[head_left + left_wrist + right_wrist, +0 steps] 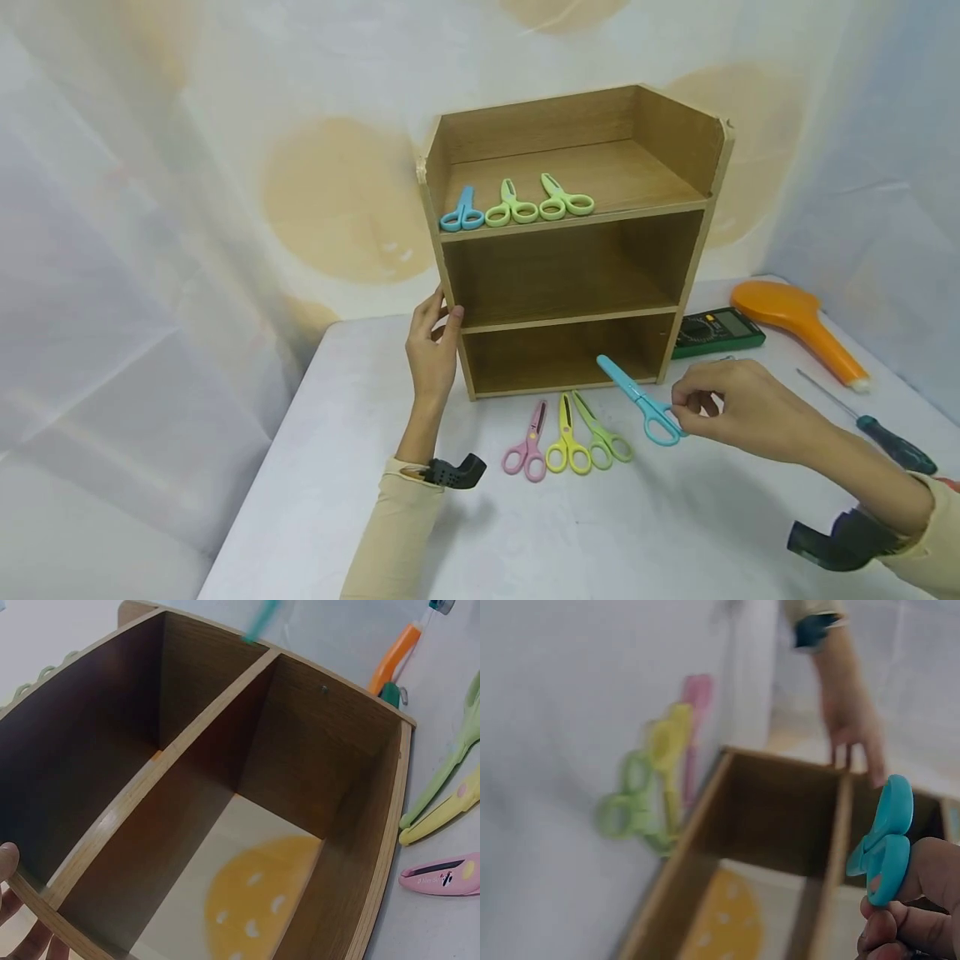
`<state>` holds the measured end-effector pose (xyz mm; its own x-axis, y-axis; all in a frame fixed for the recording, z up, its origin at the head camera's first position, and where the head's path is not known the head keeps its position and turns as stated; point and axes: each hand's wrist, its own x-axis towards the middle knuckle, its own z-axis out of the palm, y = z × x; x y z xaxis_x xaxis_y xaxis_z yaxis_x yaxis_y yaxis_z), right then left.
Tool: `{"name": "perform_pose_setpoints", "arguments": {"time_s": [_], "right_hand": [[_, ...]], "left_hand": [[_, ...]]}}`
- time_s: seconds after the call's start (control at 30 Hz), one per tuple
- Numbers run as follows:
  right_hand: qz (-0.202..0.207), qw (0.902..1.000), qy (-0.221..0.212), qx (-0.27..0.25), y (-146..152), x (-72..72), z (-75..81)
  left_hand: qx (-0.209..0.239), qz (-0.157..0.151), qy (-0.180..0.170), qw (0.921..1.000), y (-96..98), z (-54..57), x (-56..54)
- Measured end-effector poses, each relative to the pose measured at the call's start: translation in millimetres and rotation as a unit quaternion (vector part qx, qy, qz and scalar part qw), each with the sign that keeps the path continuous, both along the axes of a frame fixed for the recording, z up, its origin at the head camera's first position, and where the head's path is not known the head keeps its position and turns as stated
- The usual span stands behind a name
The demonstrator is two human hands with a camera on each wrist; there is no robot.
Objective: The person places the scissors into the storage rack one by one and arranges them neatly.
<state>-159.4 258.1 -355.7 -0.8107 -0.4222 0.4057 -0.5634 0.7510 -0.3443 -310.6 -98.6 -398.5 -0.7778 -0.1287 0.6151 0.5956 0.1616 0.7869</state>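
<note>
My right hand [750, 408] pinches a pair of blue scissors [637, 397] by one handle loop, its sheathed blade pointing up and left in front of the shelf's bottom compartment. My left hand [435, 346] grips the left side panel of the wooden shelf [570, 323], thumb at the front edge. On the top tier stand small blue scissors [463, 212] at the left, then light green scissors [512, 204] and another light green pair [562, 198]. Before the shelf lie pink scissors [527, 446], yellow scissors [567, 437] and green scissors [602, 432].
Right of the shelf are a green-cased multimeter [717, 332], an orange paddle-shaped tool [798, 321] and a screwdriver [885, 433] on the white table [360, 392]. A patterned cloth [352, 200] hangs behind the shelf.
</note>
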Motion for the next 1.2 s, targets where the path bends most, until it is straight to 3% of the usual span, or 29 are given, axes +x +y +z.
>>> {"name": "perform_pose_setpoints", "arguments": {"time_s": [0.17, 0.3, 0.4, 0.53, 0.8, 1.0, 1.2], "right_hand": [[0.016, 0.9973, 0.072, -0.001, -5.2, 3.9, 33.2], [0.029, 0.9931, 0.113, -0.011, -8.2, -0.8, 62.3], [0.031, 0.9925, 0.116, -0.024, -11.6, -6.4, 84.7], [-0.009, 0.9933, 0.113, -0.023, -19.4, -15.6, 114.0], [-0.064, 0.9912, 0.115, -0.007, -33.6, -57.4, 162.2], [-0.105, 0.9911, 0.080, 0.016, -35.3, -93.1, 176.6], [-0.166, 0.9835, 0.033, 0.064, -33.3, -120.0, 185.6]], "left_hand": [[-0.005, 0.002, -0.004, 1.0000, -0.8, -0.1, -1.0], [-0.011, 0.009, -0.011, 0.9998, -1.8, -1.1, -1.5], [-0.011, 0.014, -0.008, 0.9998, -2.5, -1.4, -1.9], [-0.012, 0.016, -0.004, 0.9998, -3.2, -3.0, -3.4], [-0.005, 0.016, 0.003, 0.9999, -3.8, -4.7, -5.2], [-0.004, 0.017, 0.001, 0.9998, -1.3, -5.6, -5.5], [-0.009, 0.012, 0.000, 0.9999, 1.8, -6.1, -4.2]]}}
